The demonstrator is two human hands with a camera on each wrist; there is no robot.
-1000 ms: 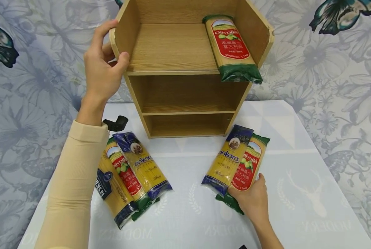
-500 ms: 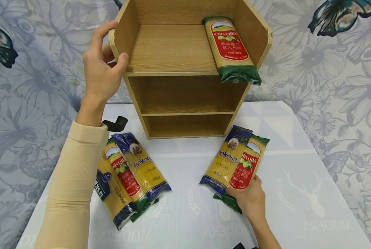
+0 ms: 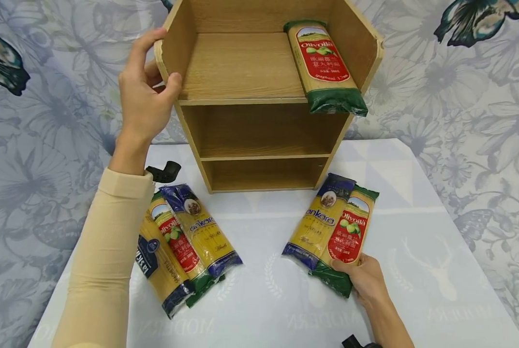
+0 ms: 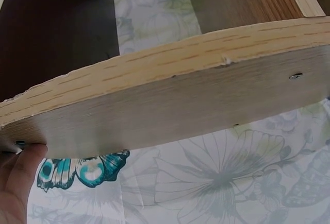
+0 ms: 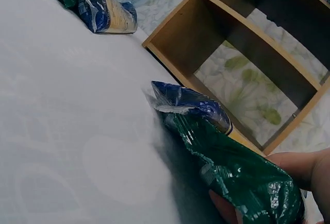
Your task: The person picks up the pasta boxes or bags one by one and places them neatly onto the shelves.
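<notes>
My left hand (image 3: 148, 92) grips the left side panel of a wooden shelf unit (image 3: 250, 101), thumb on the front edge. In the left wrist view, fingertips (image 4: 31, 157) press the panel's outer face. At the table's right, my right hand (image 3: 368, 280) pinches the lower end of a red-labelled Olivoilà spaghetti pack (image 3: 350, 232). The right wrist view shows the pack's green end (image 5: 247, 177) between thumb and fingers. A blue-and-yellow Ankara pasta pack (image 3: 318, 222) partly overlaps its left side. Another Olivoilà spaghetti pack (image 3: 322, 63) lies on the top shelf, its green end overhanging the front.
On the left of the white table (image 3: 259, 309) lie a second Ankara pack (image 3: 200, 229), an Olivoilà pack (image 3: 178, 244) and a dark-labelled pasta pack (image 3: 159, 266), overlapping. Floral wall covering (image 3: 468, 111) stands behind the unit.
My right hand has shifted right along the Olivoilà pack's lower end, whose green tip has swung right, showing more of it. The left hand keeps its hold on the shelf unit.
</notes>
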